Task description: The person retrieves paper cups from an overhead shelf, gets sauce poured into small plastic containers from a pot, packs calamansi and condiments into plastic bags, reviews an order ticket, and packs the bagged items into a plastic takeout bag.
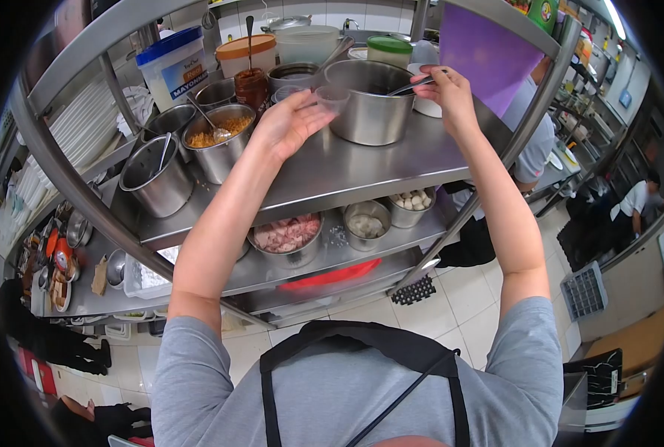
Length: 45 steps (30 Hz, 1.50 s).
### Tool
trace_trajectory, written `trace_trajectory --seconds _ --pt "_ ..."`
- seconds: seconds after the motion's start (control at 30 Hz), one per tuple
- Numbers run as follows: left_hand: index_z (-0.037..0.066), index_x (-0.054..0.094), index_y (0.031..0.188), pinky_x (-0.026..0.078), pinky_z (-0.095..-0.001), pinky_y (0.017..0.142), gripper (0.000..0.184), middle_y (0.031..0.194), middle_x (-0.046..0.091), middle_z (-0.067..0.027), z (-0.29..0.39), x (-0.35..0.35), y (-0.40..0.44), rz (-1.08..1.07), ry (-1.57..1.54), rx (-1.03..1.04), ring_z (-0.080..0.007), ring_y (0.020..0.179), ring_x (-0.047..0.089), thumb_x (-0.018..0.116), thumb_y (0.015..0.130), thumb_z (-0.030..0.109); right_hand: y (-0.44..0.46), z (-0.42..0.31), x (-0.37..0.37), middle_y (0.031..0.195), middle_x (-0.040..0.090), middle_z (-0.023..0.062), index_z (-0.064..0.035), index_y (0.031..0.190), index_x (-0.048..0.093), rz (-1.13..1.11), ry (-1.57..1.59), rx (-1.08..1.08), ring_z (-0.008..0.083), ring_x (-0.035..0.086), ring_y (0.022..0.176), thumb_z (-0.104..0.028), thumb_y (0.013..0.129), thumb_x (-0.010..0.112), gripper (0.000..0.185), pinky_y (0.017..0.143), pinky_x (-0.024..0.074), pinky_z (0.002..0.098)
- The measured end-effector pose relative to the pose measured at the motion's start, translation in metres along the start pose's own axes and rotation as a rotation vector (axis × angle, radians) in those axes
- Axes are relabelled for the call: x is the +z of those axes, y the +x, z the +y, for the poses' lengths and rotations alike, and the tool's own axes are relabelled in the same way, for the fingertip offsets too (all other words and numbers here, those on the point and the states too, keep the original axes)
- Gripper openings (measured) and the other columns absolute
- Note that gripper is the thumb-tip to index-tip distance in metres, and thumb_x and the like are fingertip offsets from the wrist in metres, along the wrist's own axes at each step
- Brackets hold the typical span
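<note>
My left hand holds a small clear cup by its side, close to the left rim of a large steel pot. In my right hand is the handle of a metal utensil, whose lower end goes down into the same pot and is hidden there. The pot stands on the upper steel shelf. Left of my left hand is a steel container of orange-brown crumbs with a spoon in it. A jar of dark red sauce stands behind it.
A blue-lidded mayonnaise tub, an orange-lidded tub and a green-lidded tub stand behind. On the lower shelf are bowls of pink meat and white pieces. Shelf posts flank my arms; a person stands right.
</note>
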<state>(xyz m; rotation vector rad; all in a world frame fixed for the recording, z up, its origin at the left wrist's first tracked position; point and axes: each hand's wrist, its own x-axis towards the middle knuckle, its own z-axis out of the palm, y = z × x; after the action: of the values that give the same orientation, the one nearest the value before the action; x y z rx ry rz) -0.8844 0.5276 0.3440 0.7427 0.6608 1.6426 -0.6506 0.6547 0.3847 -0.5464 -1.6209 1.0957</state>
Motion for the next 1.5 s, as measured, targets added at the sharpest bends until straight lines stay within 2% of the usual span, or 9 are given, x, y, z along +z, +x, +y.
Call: trace_trajectory --seconds 0.33,0.67,0.87,0.97,1.03,1.13,1.23,1.33,1.5 --pt "-0.015 0.032 0.11 0.043 -0.0402 0.09 0.039 0.113 0.037 -0.0332 -0.001 -0.001 0.001 -0.002 -0.024 -0.005 -0.0419 0.107 0.043 0.043 0.088 0.015 0.003 0.005 -0.024 0.085 0.057 0.0199 0.0114 0.097 0.046 0.244 0.303 0.079 0.0195 0.058 0.071 -0.006 0.084 0.039 0.024 0.068 0.0499 0.0256" --pt "-0.013 0.033 0.112 0.042 -0.0416 0.09 0.039 0.115 0.037 -0.0303 -0.001 -0.002 0.001 -0.008 -0.045 -0.021 -0.0378 0.106 0.045 0.045 0.086 0.014 0.017 -0.016 -0.03 0.087 0.056 0.0194 0.0121 0.096 0.048 0.256 0.312 0.011 0.0208 0.058 0.074 -0.006 0.083 0.04 0.024 0.071 0.0502 0.0272" --pt "-0.012 0.033 0.113 0.041 -0.0425 0.091 0.039 0.117 0.036 -0.0295 -0.002 -0.004 0.002 -0.039 -0.049 -0.013 -0.0375 0.107 0.043 0.044 0.087 0.014 0.011 -0.045 -0.013 0.089 0.058 0.0174 0.0092 0.097 0.05 0.157 0.271 -0.086 0.0186 0.058 0.073 -0.01 0.086 0.043 0.024 0.069 0.0494 0.0251" --pt "-0.012 0.037 0.109 0.043 -0.0401 0.089 0.035 0.114 0.039 -0.0304 -0.002 -0.004 0.003 -0.044 -0.045 -0.002 -0.04 0.107 0.043 0.043 0.088 0.015 -0.005 -0.063 0.006 0.089 0.059 0.015 0.0069 0.097 0.051 0.06 0.076 -0.149 0.0152 0.058 0.072 -0.015 0.088 0.043 0.025 0.068 0.0487 0.0233" --pt "-0.012 0.036 0.109 0.044 -0.0396 0.088 0.036 0.114 0.04 -0.0299 -0.003 -0.004 0.002 -0.035 -0.029 0.016 -0.0396 0.106 0.044 0.043 0.088 0.015 -0.015 -0.072 0.016 0.083 0.061 0.0145 0.0057 0.091 0.053 -0.02 -0.05 -0.378 0.0168 0.059 0.07 -0.013 0.084 0.045 0.021 0.065 0.0476 0.0244" --pt "-0.012 0.036 0.109 0.045 -0.0396 0.087 0.035 0.113 0.041 -0.0292 -0.001 0.0 -0.001 -0.025 -0.022 0.016 -0.0397 0.105 0.045 0.043 0.088 0.014 -0.021 -0.078 0.021 0.087 0.06 0.0138 0.0037 0.098 0.052 -0.07 -0.128 -0.438 0.0122 0.058 0.072 -0.016 0.09 0.041 0.024 0.067 0.0476 0.0218" --pt "-0.013 0.032 0.114 0.041 -0.0436 0.091 0.036 0.118 0.036 -0.0289 0.0 0.003 -0.002 -0.019 -0.035 0.007 -0.0383 0.108 0.043 0.038 0.088 0.012 -0.023 -0.079 0.023 0.087 0.06 0.014 0.0033 0.098 0.052 -0.084 -0.135 -0.457 0.0125 0.058 0.072 -0.016 0.09 0.041 0.023 0.066 0.0473 0.022" --pt "-0.012 0.037 0.106 0.045 -0.0402 0.087 0.033 0.113 0.041 -0.0289 0.0 0.002 -0.002 -0.02 -0.046 0.006 -0.0401 0.105 0.046 0.042 0.088 0.014 -0.025 -0.08 0.024 0.088 0.06 0.0141 0.0034 0.098 0.052 -0.083 -0.127 -0.451 0.0128 0.058 0.072 -0.016 0.09 0.041 0.023 0.067 0.0473 0.0223" --pt "-0.012 0.037 0.106 0.045 -0.0406 0.087 0.033 0.113 0.041 -0.029 -0.001 0.002 -0.002 -0.019 -0.042 0.018 -0.04 0.105 0.045 0.041 0.088 0.015 -0.024 -0.076 0.02 0.085 0.061 0.0147 0.0045 0.094 0.053 -0.041 -0.063 -0.433 0.0154 0.059 0.07 -0.015 0.087 0.044 0.022 0.066 0.0474 0.0236"
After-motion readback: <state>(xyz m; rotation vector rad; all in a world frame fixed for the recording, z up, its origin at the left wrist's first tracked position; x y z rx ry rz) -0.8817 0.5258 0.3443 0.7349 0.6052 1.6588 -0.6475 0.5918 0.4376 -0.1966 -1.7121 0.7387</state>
